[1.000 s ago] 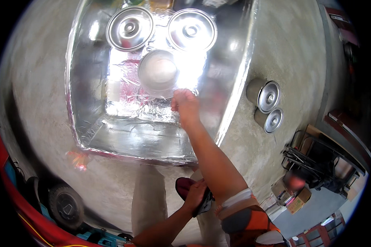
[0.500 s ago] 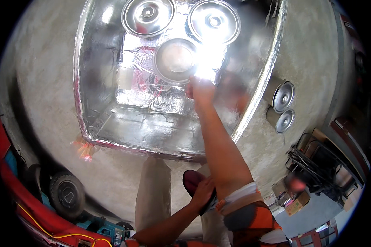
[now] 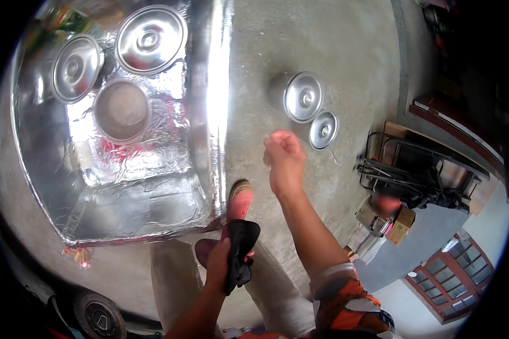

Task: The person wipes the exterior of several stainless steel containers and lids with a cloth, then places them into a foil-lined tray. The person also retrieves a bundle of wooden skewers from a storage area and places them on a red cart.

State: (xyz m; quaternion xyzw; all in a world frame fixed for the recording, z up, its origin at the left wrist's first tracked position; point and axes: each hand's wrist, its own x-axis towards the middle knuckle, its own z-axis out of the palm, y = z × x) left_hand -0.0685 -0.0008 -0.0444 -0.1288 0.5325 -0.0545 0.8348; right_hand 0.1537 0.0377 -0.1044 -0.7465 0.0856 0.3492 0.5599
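Observation:
My left hand (image 3: 219,261) grips a bundle of black cloth (image 3: 243,234) with a maroon part beside it, above my legs. My right hand (image 3: 285,164) is over the concrete floor, right of the foil-lined box, its fingers loosely bent and slightly blurred; I see nothing in it. Nearest to it are a small lidded metal pot (image 3: 324,130) and a larger lidded metal pot (image 3: 303,97). Inside the box (image 3: 136,212), an uncovered round pot (image 3: 122,111) sits in front of two pots with shiny lids, the left lid (image 3: 73,69) and the right lid (image 3: 151,39).
The box's raised right wall (image 3: 218,113) lies between its pots and those on the floor. Folded black metal frames (image 3: 418,175) and a cardboard carton (image 3: 401,225) are at the right. A wheel (image 3: 99,317) is at the lower left, and my shoe (image 3: 241,200) is beside the box.
My right hand has left the inside of the box and moved over the floor at its right. The view has swung right. My left hand still holds the cloth.

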